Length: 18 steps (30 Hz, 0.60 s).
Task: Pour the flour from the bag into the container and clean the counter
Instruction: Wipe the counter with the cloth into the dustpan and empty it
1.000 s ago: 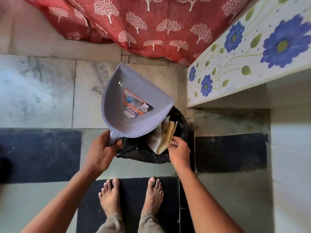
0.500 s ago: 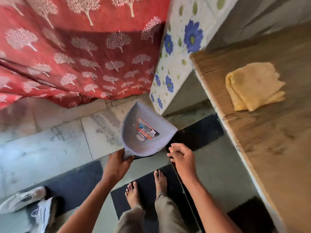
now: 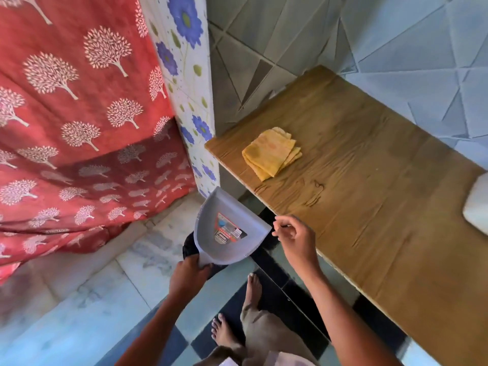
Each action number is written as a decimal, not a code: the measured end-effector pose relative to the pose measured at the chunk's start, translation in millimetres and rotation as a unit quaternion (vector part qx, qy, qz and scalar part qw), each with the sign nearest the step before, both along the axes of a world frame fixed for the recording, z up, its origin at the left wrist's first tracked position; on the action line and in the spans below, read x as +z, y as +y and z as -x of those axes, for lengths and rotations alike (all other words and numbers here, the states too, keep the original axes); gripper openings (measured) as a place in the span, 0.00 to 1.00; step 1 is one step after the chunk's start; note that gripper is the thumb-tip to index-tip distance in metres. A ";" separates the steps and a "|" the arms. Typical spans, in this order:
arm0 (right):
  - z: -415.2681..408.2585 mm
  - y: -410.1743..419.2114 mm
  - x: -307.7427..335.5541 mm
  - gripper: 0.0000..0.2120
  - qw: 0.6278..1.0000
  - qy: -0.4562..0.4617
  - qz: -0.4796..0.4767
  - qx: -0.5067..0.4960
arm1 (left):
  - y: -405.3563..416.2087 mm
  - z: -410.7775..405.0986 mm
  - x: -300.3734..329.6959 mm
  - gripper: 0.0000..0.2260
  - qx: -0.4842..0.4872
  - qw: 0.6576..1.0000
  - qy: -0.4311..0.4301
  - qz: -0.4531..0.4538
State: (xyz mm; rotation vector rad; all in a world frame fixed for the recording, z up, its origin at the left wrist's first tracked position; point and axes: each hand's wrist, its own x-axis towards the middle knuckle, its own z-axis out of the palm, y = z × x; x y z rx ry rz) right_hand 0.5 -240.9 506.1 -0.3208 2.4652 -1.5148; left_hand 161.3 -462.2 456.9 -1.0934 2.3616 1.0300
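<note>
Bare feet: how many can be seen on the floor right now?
2. One bare foot stands on the dark tile below the right hand; the other is nearer the bottom edge, its heel hidden by a trouser leg.

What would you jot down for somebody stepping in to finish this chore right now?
Left hand grips the handle of the grey dustpan, held over a black bag on the floor.
Right hand hangs beside the dustpan with fingers loosely curled, holding nothing.
A folded yellow cloth lies on the wooden counter; a white object sits at the counter's right edge.
Done: no flour shows on the counter or in the dustpan.
Left: probably put the dustpan away. The flour bag and container are out of sight.
</note>
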 end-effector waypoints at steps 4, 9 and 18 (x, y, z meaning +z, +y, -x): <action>47.1 -16.7 1.1 0.11 0.992 0.107 -0.060 0.028 | 4.7 21.0 7.2 0.08 -0.005 1.000 0.006 0.013; 113.5 -62.0 1.0 0.26 0.931 0.264 -0.246 0.053 | 2.4 45.4 -0.1 0.11 0.008 1.000 0.004 0.022; 197.0 -93.6 -15.8 0.24 0.850 0.283 -0.421 0.140 | -5.9 81.4 -9.3 0.10 0.011 0.999 0.000 0.036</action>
